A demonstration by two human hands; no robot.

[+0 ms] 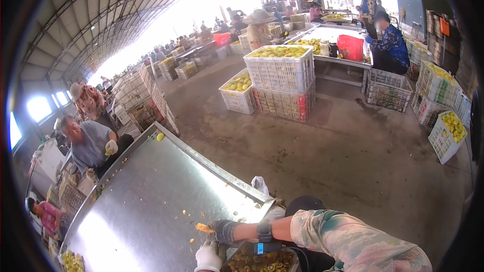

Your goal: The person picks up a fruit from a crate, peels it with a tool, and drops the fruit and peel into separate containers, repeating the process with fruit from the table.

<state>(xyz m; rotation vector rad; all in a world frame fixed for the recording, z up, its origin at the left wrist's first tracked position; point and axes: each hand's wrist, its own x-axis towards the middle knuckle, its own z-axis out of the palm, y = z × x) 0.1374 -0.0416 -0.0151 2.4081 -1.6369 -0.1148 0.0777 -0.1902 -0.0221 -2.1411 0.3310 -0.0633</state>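
Observation:
My right hand (pixel 225 231), in a dark grey glove, reaches in from the right over the metal table (pixel 151 196). At its fingertips is a flat, elongated orange piece (pixel 204 227), with the fingers closed around its near end. Just below, my left hand (pixel 209 257) wears a white glove and has its fingers curled, close to the right hand; I cannot tell what it holds. Small orange scraps (pixel 192 240) lie on the metal near both hands. Under my right forearm sits a crate of cut fruit pieces (pixel 262 261).
A single yellow-green fruit (pixel 160 136) lies at the table's far corner, and cut fruit (pixel 72 261) is heaped at the near left. A seated person (pixel 93 143) works along the left edge. Beyond the table stand stacked crates (pixel 280 68) of yellow fruit.

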